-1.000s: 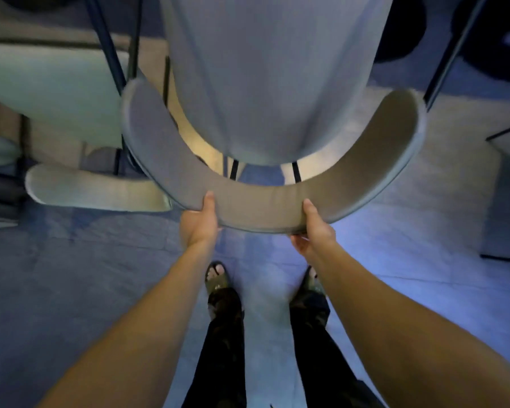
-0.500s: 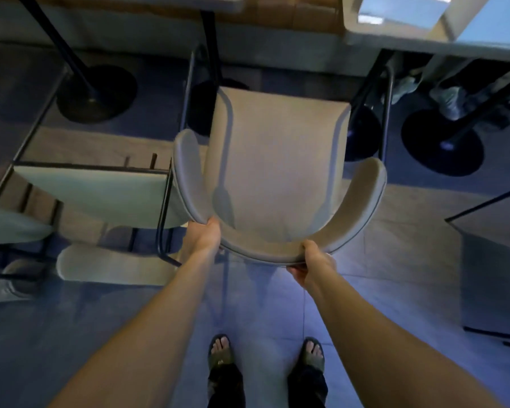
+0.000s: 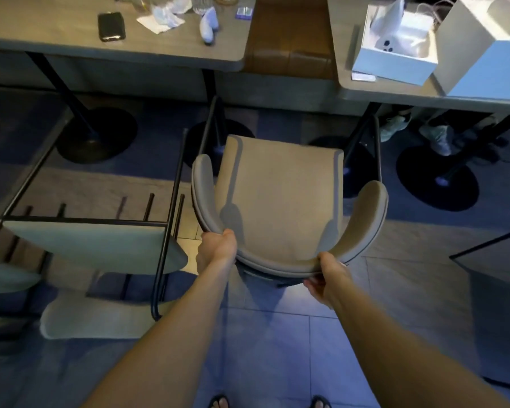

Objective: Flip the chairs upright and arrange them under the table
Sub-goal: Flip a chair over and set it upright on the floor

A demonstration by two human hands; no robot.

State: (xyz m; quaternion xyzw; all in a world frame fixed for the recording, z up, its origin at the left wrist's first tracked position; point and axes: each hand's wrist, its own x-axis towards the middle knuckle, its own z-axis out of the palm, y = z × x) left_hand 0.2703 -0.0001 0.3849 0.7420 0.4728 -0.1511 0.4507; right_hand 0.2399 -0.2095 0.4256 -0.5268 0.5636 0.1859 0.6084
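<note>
We hold the upright chair [image 3: 280, 198] by its curved backrest, left hand [image 3: 217, 250] and right hand [image 3: 326, 279] both clasped on it, on the floor [image 3: 277, 348] before the counter [image 3: 159, 54], beside an overturned chair [image 3: 95, 245].

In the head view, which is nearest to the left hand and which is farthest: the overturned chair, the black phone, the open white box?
From the left hand, on the upright chair's backrest:
1. Overturned chair, just left of it on the floor.
2. Black phone, far ahead on the left table.
3. Open white box, far ahead-right on the right table.
</note>
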